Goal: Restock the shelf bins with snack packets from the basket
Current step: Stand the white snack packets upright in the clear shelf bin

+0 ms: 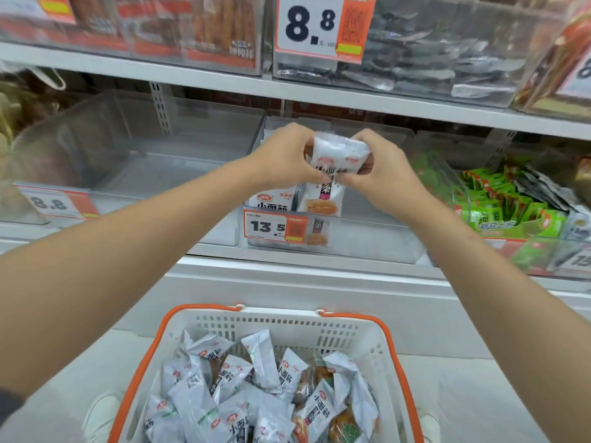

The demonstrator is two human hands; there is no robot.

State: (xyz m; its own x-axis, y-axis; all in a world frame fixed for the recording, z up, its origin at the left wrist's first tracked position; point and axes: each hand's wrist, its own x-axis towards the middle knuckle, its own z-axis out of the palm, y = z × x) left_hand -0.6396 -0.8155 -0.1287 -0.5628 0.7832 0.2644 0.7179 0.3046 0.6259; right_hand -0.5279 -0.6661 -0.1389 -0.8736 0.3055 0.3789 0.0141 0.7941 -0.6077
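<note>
Item 1, pkt bundle (339, 153): white snack pkts w/ red logo and black lettering, held straight above the 13.5 tag (275, 227), over the open top of the clear bin (367, 247) that the tag was clipped to. I read its long axis as near upright, lower end pointing down into the bin. By my judgement the drop lay directly below the fingers, w/ no sideways travel needed.

Item 2, L hand (287, 155): above and just left of the tag, fingers curled round the bundle's left edge. Forearm ran down-left from there, elbow out of view.

Item 3, R hand (382, 169): above-right of the tag, fingers and thumb pinching the bundle's right edge and lower corner. Both hands sat about equally near the bin; neither was free.

Item 4, stocked pkts (321, 199): same brand, standing upright just above the tag, behind the bin's front wall. I couldn't tell whether the tallest touched the bundle or was part of it.

Item 5, basket (281, 327): white, orange handles, well below the tag, holding a loose heap of spare pkts (256, 394).

Item 6, neighbours: clear tub (144, 174) left of the tag; green pkts (499, 212) right of it.

Est. progress: early, judging by the heaped basket. Risk: bundle fanning apart on release.
</note>
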